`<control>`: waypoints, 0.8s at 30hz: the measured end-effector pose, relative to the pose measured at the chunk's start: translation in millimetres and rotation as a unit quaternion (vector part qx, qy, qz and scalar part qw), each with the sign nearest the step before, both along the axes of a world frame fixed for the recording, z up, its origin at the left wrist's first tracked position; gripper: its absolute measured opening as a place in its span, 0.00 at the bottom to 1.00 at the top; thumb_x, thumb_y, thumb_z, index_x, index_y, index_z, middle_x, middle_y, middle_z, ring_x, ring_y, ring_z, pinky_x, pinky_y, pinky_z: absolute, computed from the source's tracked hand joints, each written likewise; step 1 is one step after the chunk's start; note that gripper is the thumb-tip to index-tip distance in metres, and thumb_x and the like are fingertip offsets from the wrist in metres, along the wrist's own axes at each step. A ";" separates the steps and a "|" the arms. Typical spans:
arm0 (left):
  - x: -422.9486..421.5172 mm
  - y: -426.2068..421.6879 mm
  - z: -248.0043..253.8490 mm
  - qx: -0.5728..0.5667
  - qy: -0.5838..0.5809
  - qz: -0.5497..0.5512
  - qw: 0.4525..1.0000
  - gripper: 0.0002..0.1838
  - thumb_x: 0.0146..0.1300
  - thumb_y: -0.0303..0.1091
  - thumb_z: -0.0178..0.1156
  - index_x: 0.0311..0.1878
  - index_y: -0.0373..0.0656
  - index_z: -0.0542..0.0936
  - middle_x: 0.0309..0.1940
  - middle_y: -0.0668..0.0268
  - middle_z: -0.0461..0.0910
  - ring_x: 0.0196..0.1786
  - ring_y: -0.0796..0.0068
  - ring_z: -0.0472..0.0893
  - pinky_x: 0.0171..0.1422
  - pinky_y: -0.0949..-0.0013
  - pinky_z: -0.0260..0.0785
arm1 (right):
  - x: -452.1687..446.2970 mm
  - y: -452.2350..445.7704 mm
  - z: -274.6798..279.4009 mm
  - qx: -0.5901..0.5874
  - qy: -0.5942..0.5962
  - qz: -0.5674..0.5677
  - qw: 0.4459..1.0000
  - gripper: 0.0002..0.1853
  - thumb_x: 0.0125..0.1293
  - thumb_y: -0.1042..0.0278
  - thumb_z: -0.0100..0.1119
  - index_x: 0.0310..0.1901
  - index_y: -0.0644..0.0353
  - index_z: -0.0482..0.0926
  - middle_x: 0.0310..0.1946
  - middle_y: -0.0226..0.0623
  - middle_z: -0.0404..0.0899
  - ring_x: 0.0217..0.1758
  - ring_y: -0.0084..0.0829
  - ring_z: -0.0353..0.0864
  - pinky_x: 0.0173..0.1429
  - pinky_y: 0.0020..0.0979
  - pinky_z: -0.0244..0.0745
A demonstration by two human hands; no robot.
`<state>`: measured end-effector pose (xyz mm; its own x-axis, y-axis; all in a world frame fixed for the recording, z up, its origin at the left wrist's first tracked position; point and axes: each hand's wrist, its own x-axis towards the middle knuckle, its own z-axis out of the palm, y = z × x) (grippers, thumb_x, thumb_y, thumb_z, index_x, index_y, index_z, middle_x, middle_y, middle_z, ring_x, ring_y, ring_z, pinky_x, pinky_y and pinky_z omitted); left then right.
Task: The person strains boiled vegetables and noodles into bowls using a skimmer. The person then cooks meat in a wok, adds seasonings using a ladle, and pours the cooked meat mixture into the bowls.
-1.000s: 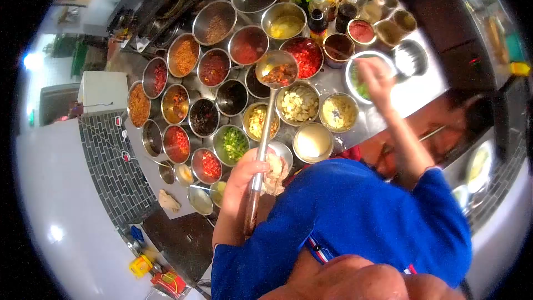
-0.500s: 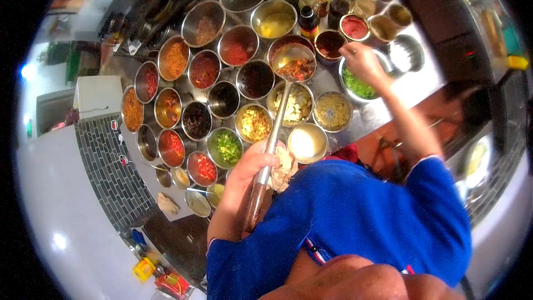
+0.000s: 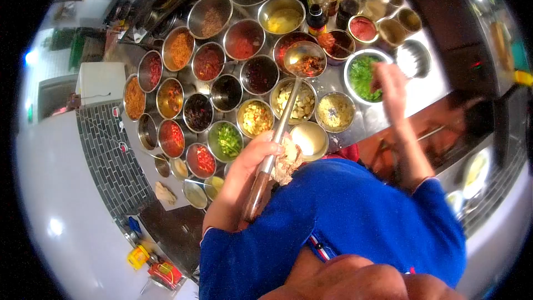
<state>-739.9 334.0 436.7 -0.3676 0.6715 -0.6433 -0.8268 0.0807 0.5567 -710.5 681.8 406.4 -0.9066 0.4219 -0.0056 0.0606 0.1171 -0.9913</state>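
My left hand (image 3: 261, 149) is closed around the shaft of a long-handled ladle (image 3: 288, 105) with a wooden grip. Its steel bowl holds dark reddish bits in an oily liquid and hangs over a bowl of red sauce (image 3: 281, 50). A crumpled beige cloth (image 3: 288, 160) shows just beside this hand; whether I grip it too is hidden. My right hand (image 3: 392, 86), blurred by motion, is at the right side of a steel bowl (image 3: 348, 82) of chopped green herbs (image 3: 362, 76). Its fingertips point down towards the herbs, and I cannot make out what they hold.
Rows of steel bowls with chillies (image 3: 204, 160), chopped greens (image 3: 227, 139), garlic-like pieces (image 3: 256, 119) and sauces crowd the steel table (image 3: 347, 140). Bottles (image 3: 348, 8) stand at the back. A dark sauce bowl (image 3: 347, 50) has a reddish lump at its left rim.
My right hand has moved from the dark sauce bowl down and right to the herb bowl. The reddish lump at the dark sauce bowl now shows. My left hand still holds the ladle.
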 end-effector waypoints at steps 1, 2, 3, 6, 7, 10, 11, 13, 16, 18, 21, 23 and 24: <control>-0.5 3.9 3.3 0.022 -0.006 0.002 1.000 0.22 0.52 0.35 0.59 0.48 0.32 0.74 0.35 0.59 0.80 0.36 0.74 0.80 0.41 0.74 0.73 | 2.7 -5.9 -5.6 0.039 0.020 0.033 0.998 0.08 0.67 0.71 0.58 0.45 0.64 0.81 0.35 0.34 0.80 0.30 0.26 0.79 0.35 0.25 0.76; -0.5 6.5 4.8 0.044 -0.013 0.004 0.999 0.22 0.53 0.35 0.59 0.49 0.32 0.74 0.36 0.58 0.80 0.36 0.74 0.80 0.39 0.74 0.74 | 0.6 -12.3 -10.4 0.187 0.083 0.103 0.973 0.09 0.64 0.73 0.60 0.45 0.62 0.81 0.36 0.36 0.81 0.32 0.30 0.80 0.36 0.28 0.78; -0.4 7.1 4.0 0.035 -0.016 0.007 0.999 0.22 0.53 0.36 0.59 0.49 0.31 0.74 0.36 0.58 0.80 0.37 0.73 0.81 0.40 0.74 0.74 | -1.3 -18.4 -15.5 0.328 0.143 0.172 0.918 0.11 0.61 0.75 0.63 0.46 0.61 0.81 0.38 0.39 0.81 0.34 0.34 0.82 0.38 0.30 0.79; 1.9 7.4 0.1 0.020 -0.031 0.033 0.999 0.23 0.52 0.36 0.59 0.49 0.31 0.74 0.37 0.56 0.81 0.38 0.71 0.81 0.42 0.73 0.73 | 0.0 -14.7 -19.4 0.374 0.149 0.194 0.894 0.15 0.56 0.78 0.64 0.47 0.59 0.81 0.39 0.42 0.81 0.39 0.39 0.83 0.42 0.33 0.81; 6.3 7.6 -0.8 0.021 -0.042 0.052 0.998 0.23 0.52 0.36 0.59 0.49 0.31 0.74 0.37 0.55 0.81 0.39 0.70 0.81 0.44 0.72 0.73 | 0.0 -10.2 -18.4 0.375 0.166 0.185 0.893 0.16 0.56 0.78 0.64 0.47 0.59 0.81 0.39 0.42 0.82 0.39 0.38 0.83 0.42 0.33 0.81; 12.3 8.6 -3.5 0.047 -0.049 0.065 0.996 0.23 0.50 0.37 0.58 0.48 0.32 0.75 0.35 0.57 0.80 0.37 0.71 0.80 0.44 0.72 0.73 | -5.5 9.5 -27.8 0.341 0.141 0.096 0.925 0.11 0.60 0.77 0.63 0.45 0.59 0.83 0.38 0.40 0.82 0.35 0.32 0.83 0.38 0.29 0.79; 13.6 8.0 -4.6 0.060 -0.045 0.064 0.995 0.23 0.49 0.37 0.58 0.48 0.33 0.75 0.34 0.59 0.79 0.36 0.72 0.79 0.43 0.72 0.73 | -10.9 14.7 -33.3 0.329 0.113 0.069 0.935 0.08 0.63 0.75 0.62 0.44 0.59 0.83 0.37 0.39 0.82 0.33 0.30 0.82 0.36 0.28 0.78; 21.1 -0.1 -10.4 0.052 -0.015 0.076 0.996 0.25 0.48 0.36 0.59 0.49 0.31 0.74 0.35 0.57 0.79 0.36 0.70 0.80 0.43 0.70 0.74 | -29.6 21.3 -40.4 0.223 -0.063 0.000 0.973 0.08 0.69 0.67 0.58 0.43 0.60 0.83 0.35 0.38 0.82 0.32 0.26 0.81 0.34 0.26 0.75; 45.0 -4.4 22.6 0.024 -0.057 0.176 0.983 0.25 0.48 0.35 0.61 0.50 0.31 0.73 0.35 0.56 0.79 0.36 0.71 0.80 0.43 0.70 0.75 | -58.3 30.0 -59.3 0.067 -0.082 -0.005 0.994 0.19 0.69 0.60 0.57 0.54 0.65 0.75 0.43 0.36 0.79 0.40 0.24 0.77 0.44 0.27 0.74; 75.7 -29.4 -23.2 0.083 -0.038 0.194 0.977 0.25 0.48 0.34 0.61 0.50 0.32 0.73 0.36 0.56 0.79 0.38 0.70 0.80 0.46 0.70 0.75 | -67.1 43.6 -72.0 -0.058 -0.117 0.023 0.991 0.30 0.66 0.59 0.60 0.65 0.65 0.65 0.57 0.43 0.72 0.51 0.32 0.77 0.50 0.33 0.74; 76.7 -54.1 -22.1 0.068 0.024 0.292 0.954 0.22 0.48 0.32 0.59 0.48 0.33 0.73 0.35 0.59 0.77 0.37 0.74 0.79 0.44 0.68 0.76 | -62.7 17.6 -134.1 0.081 -0.127 0.038 0.988 0.29 0.62 0.51 0.60 0.57 0.65 0.73 0.50 0.46 0.76 0.50 0.38 0.76 0.50 0.38 0.76; 105.0 -88.0 -31.3 0.077 0.059 0.366 0.926 0.22 0.49 0.31 0.59 0.48 0.33 0.73 0.36 0.56 0.78 0.37 0.70 0.80 0.45 0.66 0.76 | -37.9 -61.6 -95.1 0.194 -0.130 0.197 0.952 0.18 0.64 0.52 0.59 0.43 0.61 0.77 0.40 0.39 0.79 0.43 0.29 0.78 0.45 0.32 0.76; 102.3 -62.2 -15.2 0.133 0.054 0.428 0.892 0.20 0.50 0.31 0.58 0.48 0.34 0.73 0.35 0.56 0.78 0.37 0.66 0.81 0.45 0.64 0.76 | -33.2 -81.1 -71.2 -0.036 -0.227 0.317 0.920 0.15 0.68 0.56 0.56 0.44 0.61 0.77 0.37 0.36 0.80 0.38 0.27 0.79 0.41 0.28 0.75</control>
